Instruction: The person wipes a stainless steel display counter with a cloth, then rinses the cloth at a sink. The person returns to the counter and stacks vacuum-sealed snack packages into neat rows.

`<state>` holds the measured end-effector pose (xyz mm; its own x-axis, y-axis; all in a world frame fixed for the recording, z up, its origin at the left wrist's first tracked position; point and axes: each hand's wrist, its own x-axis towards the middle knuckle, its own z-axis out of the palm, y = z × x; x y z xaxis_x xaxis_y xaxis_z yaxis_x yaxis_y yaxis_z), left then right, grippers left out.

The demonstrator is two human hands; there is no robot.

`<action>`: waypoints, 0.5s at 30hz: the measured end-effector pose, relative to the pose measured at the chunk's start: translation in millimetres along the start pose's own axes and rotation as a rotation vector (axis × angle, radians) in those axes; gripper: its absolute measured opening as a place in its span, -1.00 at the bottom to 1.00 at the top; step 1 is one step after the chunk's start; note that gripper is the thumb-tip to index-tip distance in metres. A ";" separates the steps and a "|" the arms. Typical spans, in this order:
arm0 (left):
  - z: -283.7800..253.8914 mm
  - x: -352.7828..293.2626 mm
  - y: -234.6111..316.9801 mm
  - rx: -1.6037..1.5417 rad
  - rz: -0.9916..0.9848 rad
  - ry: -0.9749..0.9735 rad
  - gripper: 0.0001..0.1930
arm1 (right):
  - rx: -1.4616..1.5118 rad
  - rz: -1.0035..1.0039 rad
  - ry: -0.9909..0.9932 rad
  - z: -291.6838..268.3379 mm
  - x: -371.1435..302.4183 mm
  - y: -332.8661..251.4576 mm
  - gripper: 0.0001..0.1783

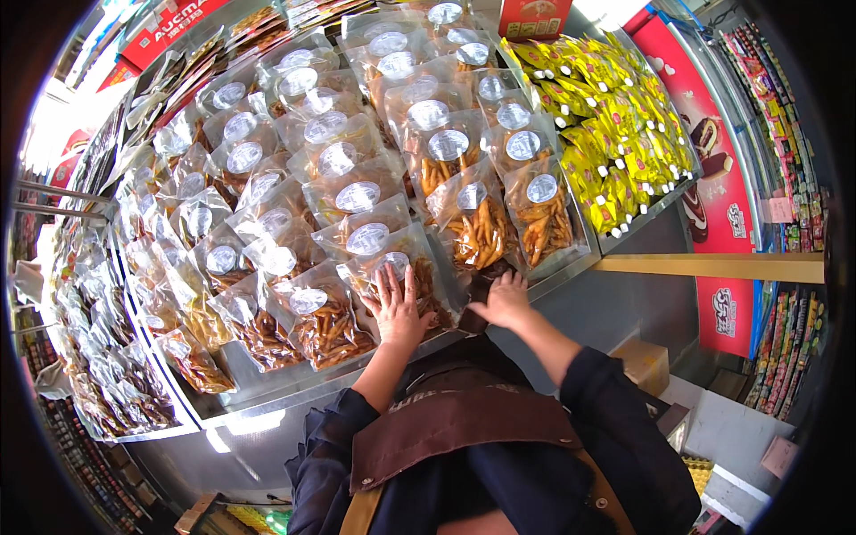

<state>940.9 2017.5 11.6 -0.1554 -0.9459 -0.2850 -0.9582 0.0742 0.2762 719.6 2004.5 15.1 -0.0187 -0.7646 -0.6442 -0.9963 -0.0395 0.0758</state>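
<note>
Slanted shelf [267,406] tips snack bags forward; I see left hand [395,308] flat, grip wide, steadying front bag [406,276]; right hand [506,299] open, touching its edge.

i get a single view, from the left fisheye camera on the wearer's head, looking steeply down and forward over the brown apron bib [464,428] onto a sloped metal display shelf [294,379] close below. straight edges bow toward the dark round rim. no second view shares anything here.
</note>
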 end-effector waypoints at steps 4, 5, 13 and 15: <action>-5.0 -0.6 2.6 -0.010 -0.033 -0.058 0.14 | 0.122 -0.077 0.322 28.7 0.5 -22.3 -0.42; -5.6 -1.0 2.9 0.001 -0.036 -0.060 0.15 | 0.222 -0.223 0.311 29.6 -1.2 -26.0 -0.53; -4.1 -3.9 6.9 0.085 -0.042 -0.011 0.16 | 0.905 -0.843 -0.016 -1.4 -52.3 25.7 -0.54; -4.0 -5.8 9.2 0.079 -0.056 -0.003 0.16 | 0.833 -0.780 0.262 -3.7 -59.7 78.9 -0.59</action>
<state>934.0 2022.4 19.5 -0.1018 -0.9482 -0.3008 -0.9814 0.0463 0.1861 642.4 2044.7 62.4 0.5426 -0.8325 -0.1120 -0.4790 -0.1971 -0.8554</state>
